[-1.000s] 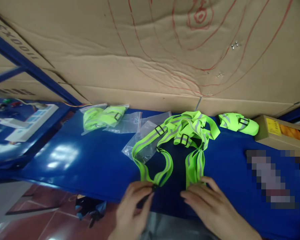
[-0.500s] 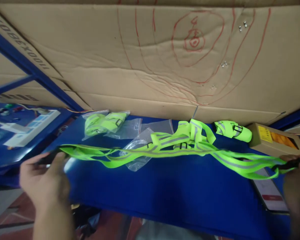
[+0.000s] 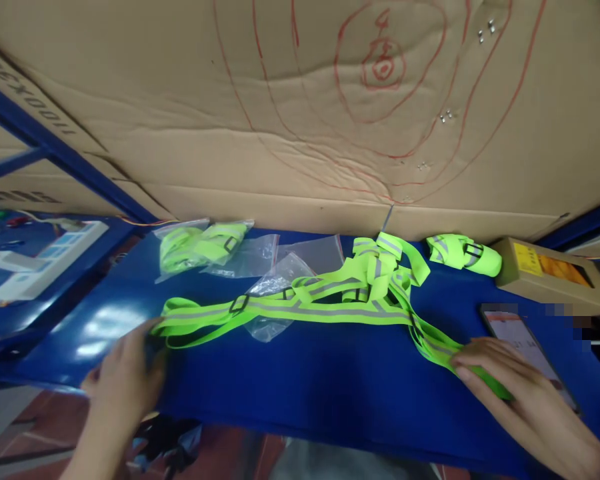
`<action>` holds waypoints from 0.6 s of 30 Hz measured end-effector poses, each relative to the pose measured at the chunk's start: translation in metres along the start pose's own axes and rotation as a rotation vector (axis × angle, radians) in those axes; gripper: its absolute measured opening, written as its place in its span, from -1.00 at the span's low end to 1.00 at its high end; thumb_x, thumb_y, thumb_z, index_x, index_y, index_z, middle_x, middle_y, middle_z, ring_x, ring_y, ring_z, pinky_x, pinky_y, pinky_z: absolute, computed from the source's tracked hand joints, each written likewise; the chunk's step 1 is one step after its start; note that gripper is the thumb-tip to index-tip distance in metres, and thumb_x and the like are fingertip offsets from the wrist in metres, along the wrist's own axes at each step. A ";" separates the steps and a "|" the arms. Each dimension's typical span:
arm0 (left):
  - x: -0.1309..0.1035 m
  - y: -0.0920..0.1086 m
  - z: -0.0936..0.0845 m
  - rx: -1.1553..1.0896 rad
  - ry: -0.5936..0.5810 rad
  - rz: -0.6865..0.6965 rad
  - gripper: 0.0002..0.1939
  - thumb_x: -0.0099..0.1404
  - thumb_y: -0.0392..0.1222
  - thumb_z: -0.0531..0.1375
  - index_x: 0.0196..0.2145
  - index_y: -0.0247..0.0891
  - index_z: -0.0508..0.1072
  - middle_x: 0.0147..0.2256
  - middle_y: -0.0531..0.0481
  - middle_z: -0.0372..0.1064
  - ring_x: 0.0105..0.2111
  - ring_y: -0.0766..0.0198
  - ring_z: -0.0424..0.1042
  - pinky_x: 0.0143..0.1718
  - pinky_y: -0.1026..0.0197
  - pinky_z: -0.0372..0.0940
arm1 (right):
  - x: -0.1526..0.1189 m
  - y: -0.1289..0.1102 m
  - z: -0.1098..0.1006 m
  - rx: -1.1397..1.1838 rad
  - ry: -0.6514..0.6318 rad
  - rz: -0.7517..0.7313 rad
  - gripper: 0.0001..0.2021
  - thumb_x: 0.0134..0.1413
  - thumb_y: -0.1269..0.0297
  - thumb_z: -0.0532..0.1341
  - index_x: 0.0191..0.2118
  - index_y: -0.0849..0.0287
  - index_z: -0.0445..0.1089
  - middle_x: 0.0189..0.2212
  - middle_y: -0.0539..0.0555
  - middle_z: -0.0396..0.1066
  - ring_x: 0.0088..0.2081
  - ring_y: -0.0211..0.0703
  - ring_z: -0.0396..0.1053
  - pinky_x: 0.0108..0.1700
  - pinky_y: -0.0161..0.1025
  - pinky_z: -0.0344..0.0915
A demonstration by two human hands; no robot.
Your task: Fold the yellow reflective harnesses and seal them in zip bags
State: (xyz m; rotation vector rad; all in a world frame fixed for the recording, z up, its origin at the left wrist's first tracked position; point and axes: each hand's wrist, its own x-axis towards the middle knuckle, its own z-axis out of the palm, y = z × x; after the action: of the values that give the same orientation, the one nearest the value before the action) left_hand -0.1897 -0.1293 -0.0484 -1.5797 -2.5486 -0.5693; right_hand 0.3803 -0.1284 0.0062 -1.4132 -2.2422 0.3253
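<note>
The left hand (image 3: 129,370) was at the left end of the green reflective harness (image 3: 330,312); whether it gripped could not be determined. A bagged bundle (image 3: 200,249) lay beyond. The harness spanned the blue surface (image 3: 305,377) between both hands. A rolled strap (image 3: 453,253) lay beyond the right hand (image 3: 515,383), which pinched the harness; a phone (image 3: 517,332) lay just beside.

On the near side of the green strap harness (image 3: 330,312), the blue surface (image 3: 290,380) leaves an open lane, bounded by the left hand (image 3: 130,373) and right hand (image 3: 520,393) at the harness's ends. Behind the harness, a cardboard wall (image 3: 180,153) bars passage; right of it, a phone (image 3: 525,347) and carton (image 3: 550,287) obstruct.
</note>
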 end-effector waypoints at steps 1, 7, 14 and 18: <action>-0.006 0.013 -0.004 0.054 0.005 0.063 -0.67 0.34 -0.12 0.18 0.06 0.00 0.43 0.10 -0.15 0.49 0.05 -0.29 0.50 0.04 -0.60 0.25 | 0.008 -0.002 -0.002 0.014 -0.046 -0.010 -0.83 0.36 0.13 0.18 -0.12 -0.02 0.51 -0.20 0.03 0.58 -0.15 -0.06 0.56 -0.10 -0.16 0.46; -0.014 0.132 -0.009 -0.268 0.072 0.588 -0.60 0.43 -0.14 0.11 0.19 -0.14 0.36 0.07 -0.23 0.49 0.07 -0.09 0.50 0.14 -0.17 0.33 | 0.094 -0.023 0.012 -0.077 -0.107 0.164 -0.63 0.35 -0.13 0.12 -0.13 0.06 0.43 -0.23 0.12 0.56 -0.23 0.02 0.52 -0.22 -0.14 0.32; 0.037 0.265 0.030 -0.589 -0.528 0.810 -0.30 0.35 0.07 0.24 0.32 -0.29 0.22 0.20 -0.30 0.38 0.14 -0.07 0.43 0.16 -0.10 0.32 | 0.171 -0.037 0.034 -0.043 -0.170 0.172 -0.84 0.14 0.19 0.25 -0.34 0.10 0.26 -0.43 0.02 0.41 -0.38 -0.13 0.35 -0.33 -0.25 0.14; 0.056 0.292 0.026 -0.747 -0.589 0.757 -0.50 0.21 -0.03 0.35 0.04 -0.27 0.41 -0.08 -0.14 0.51 -0.14 0.05 0.51 -0.05 0.02 0.40 | 0.174 -0.039 0.009 0.237 0.044 -0.011 -0.92 0.18 0.29 0.14 -0.22 0.09 0.22 -0.29 0.01 0.40 -0.28 -0.17 0.35 -0.22 -0.25 0.23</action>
State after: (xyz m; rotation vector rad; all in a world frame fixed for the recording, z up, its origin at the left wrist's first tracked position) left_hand 0.0446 0.0427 0.0201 -3.1264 -1.7751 -1.1369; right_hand 0.2819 0.0108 0.0605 -1.2711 -2.0964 0.5313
